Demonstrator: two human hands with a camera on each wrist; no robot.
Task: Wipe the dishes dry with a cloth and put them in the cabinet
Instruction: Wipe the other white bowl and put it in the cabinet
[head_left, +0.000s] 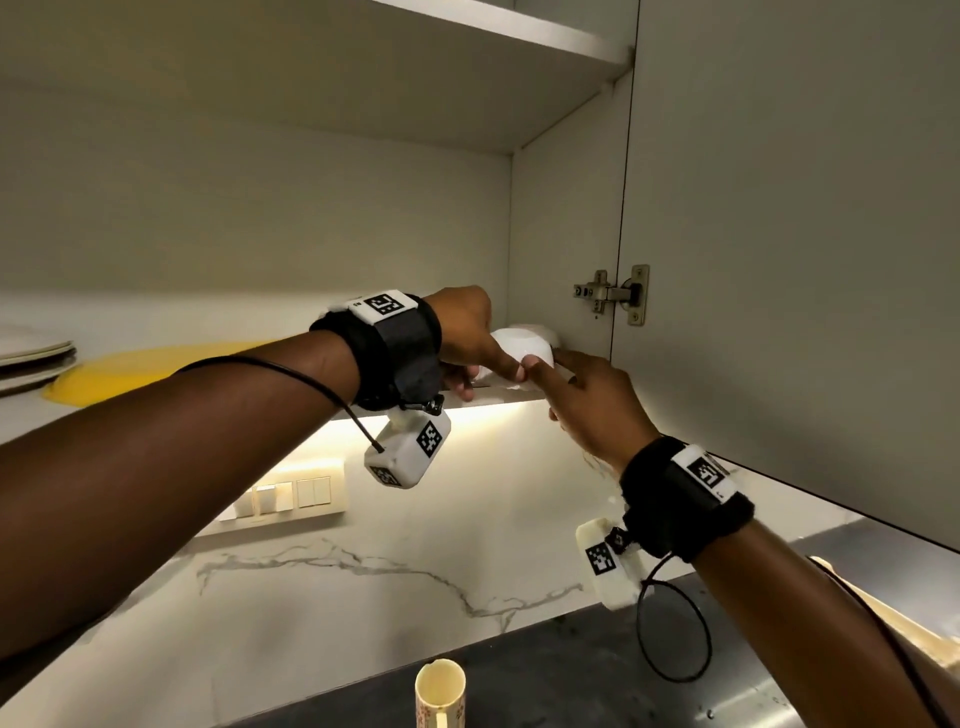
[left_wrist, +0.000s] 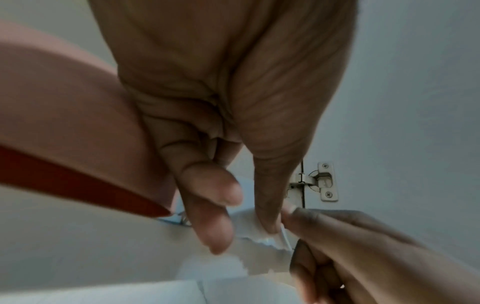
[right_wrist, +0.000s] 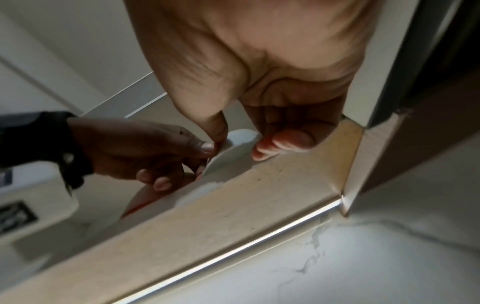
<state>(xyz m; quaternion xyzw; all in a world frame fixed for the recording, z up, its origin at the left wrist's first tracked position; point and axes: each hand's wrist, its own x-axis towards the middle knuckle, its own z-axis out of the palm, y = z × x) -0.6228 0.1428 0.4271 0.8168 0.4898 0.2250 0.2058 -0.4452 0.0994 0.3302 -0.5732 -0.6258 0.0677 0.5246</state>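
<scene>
A small white bowl (head_left: 524, 345) lies upside down at the right end of the cabinet's lower shelf (head_left: 498, 397), close to the side wall. My left hand (head_left: 491, 375) pinches its rim, thumb on the outside and fingers underneath. My right hand (head_left: 544, 361) comes up from below, its thumb and fingers curled round the bowl's foot. In the right wrist view, the right hand (right_wrist: 241, 144) pinches the foot of the bowl (right_wrist: 233, 152) just above the shelf's front edge. The left wrist view shows the left hand (left_wrist: 244, 236) on the bowl (left_wrist: 249, 224). No cloth is in sight.
A yellow plate (head_left: 156, 371) and a stack of pale plates (head_left: 31, 353) lie further left on the same shelf. The cabinet door (head_left: 779, 260) stands open at right on its hinge (head_left: 613, 293). Another shelf (head_left: 519, 31) runs above. A patterned cup (head_left: 440, 691) stands on the dark counter below.
</scene>
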